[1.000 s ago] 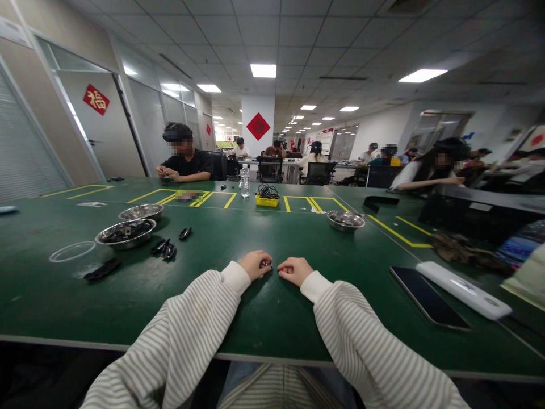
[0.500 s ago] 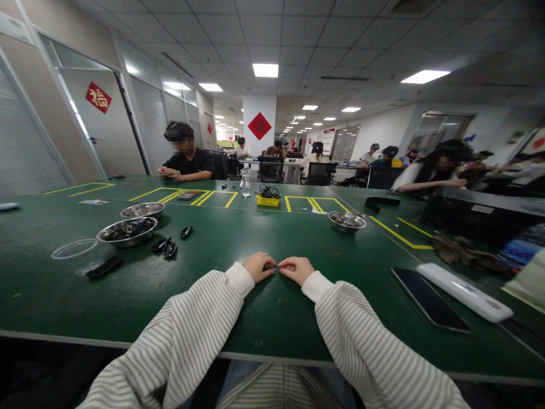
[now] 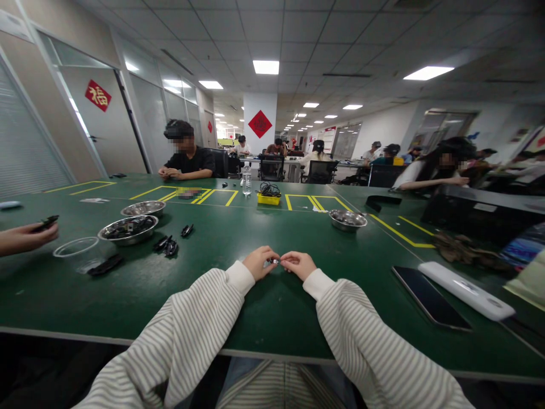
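Note:
My left hand point(image 3: 258, 262) and my right hand point(image 3: 299, 264) meet just above the green table point(image 3: 238, 307), both in striped sleeves. Their fingertips pinch a small dark and silvery part point(image 3: 275, 261) between them. Both hands are closed on it. What the part is, I cannot make out at this size.
A steel bowl of dark parts point(image 3: 128, 228) and a second steel bowl point(image 3: 143, 209) stand at the left, with loose black clips point(image 3: 167, 245) and a clear lid point(image 3: 75, 247). Another person's hand point(image 3: 23, 237) holds a black piece at the far left. A phone point(image 3: 429, 296) and white bar point(image 3: 465, 289) lie right.
My hands have lifted slightly off the table and closed together on the small part. Another person's hand holding a black piece has come in at the left edge.

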Available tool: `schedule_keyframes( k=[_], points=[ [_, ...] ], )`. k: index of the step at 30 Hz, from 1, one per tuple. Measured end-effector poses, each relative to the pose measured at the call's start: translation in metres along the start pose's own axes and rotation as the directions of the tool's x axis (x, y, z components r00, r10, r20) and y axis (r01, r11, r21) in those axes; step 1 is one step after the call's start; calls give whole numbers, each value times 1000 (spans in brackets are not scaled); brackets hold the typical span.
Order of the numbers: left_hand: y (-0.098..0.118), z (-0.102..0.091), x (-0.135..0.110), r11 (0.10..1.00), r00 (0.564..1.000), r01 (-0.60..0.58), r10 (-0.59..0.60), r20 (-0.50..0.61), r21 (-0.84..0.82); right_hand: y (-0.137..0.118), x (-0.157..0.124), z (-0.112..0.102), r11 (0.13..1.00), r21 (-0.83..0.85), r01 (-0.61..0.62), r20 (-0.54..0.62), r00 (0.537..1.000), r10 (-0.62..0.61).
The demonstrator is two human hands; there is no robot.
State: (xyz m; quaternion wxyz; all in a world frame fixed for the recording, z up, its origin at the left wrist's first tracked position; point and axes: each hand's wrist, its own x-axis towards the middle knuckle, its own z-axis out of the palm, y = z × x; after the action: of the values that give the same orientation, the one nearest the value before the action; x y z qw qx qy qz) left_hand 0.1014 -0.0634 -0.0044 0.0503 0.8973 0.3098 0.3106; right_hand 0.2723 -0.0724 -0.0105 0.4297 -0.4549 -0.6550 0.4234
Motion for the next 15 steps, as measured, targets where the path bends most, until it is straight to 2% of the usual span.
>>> schedule_keyframes(
  k=[5, 15],
  points=[
    [3, -2, 0, 1000, 1000, -18, 18, -5, -4, -2, 0, 1, 992, 123, -27, 13, 1000, 26],
    [4, -3, -1, 999, 998, -37, 35, -43, -32, -2, 0, 2, 984, 168, -54, 33, 998, 49]
  ],
)
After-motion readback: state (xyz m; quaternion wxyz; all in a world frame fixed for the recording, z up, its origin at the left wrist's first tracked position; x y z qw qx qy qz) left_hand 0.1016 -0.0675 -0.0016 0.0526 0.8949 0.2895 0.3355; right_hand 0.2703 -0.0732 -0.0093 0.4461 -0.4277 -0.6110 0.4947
